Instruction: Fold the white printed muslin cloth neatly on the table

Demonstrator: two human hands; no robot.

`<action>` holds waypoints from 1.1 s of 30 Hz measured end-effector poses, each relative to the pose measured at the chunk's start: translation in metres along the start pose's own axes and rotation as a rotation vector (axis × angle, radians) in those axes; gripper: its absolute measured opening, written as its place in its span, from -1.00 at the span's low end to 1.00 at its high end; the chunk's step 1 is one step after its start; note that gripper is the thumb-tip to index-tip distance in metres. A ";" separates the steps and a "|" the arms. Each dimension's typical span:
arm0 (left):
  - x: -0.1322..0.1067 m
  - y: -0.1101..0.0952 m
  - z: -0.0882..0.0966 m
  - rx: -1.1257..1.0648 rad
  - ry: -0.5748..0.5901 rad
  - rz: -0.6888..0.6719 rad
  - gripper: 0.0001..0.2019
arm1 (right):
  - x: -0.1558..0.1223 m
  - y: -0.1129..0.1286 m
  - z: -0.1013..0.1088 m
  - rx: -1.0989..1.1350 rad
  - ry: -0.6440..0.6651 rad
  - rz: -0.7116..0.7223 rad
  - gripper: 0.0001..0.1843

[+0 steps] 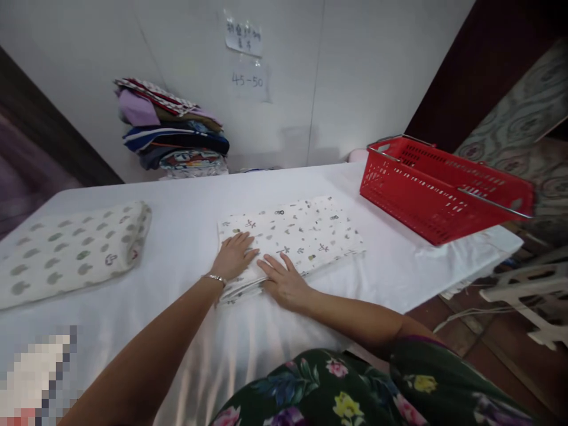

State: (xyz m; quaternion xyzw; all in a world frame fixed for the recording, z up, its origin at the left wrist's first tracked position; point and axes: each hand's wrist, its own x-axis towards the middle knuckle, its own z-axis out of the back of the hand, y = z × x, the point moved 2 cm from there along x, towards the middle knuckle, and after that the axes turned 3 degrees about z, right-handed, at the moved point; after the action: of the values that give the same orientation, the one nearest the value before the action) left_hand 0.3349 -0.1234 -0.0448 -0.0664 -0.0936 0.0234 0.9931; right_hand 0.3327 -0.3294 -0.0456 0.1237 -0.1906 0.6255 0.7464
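Pressing down on the folded printed cloth (306, 234), both hands lie flat at its near-left corner, just left of the frame's middle. The left hand (233, 255), with a bracelet (216, 277) at the wrist, rests palm down with fingers spread wide, gripping nothing. The right hand (284, 283) lies just beside it, also open and flat, its fingers pointing up-left across the cloth's edge. The cloth sits in the centre of the white-covered worktop (186, 195). A rolled spotted cloth (71, 251) lies well apart at the left of the frame. A red basket (439, 189) stands at the right, on the worktop's far corner. A stack of fabrics (173, 130) rests against the wall at the upper left, and paper notes (243, 36) hang above the centre.
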 end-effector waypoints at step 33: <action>0.002 0.004 -0.006 0.000 -0.025 -0.003 -0.47 | -0.150 -0.158 0.078 -0.119 0.225 -0.312 -0.75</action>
State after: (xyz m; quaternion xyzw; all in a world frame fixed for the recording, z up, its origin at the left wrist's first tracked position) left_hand 0.3380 -0.1197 -0.0512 -0.0659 -0.1062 0.0227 0.9919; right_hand 0.4554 -0.5246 -0.0329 0.0370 -0.1210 0.4997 0.8569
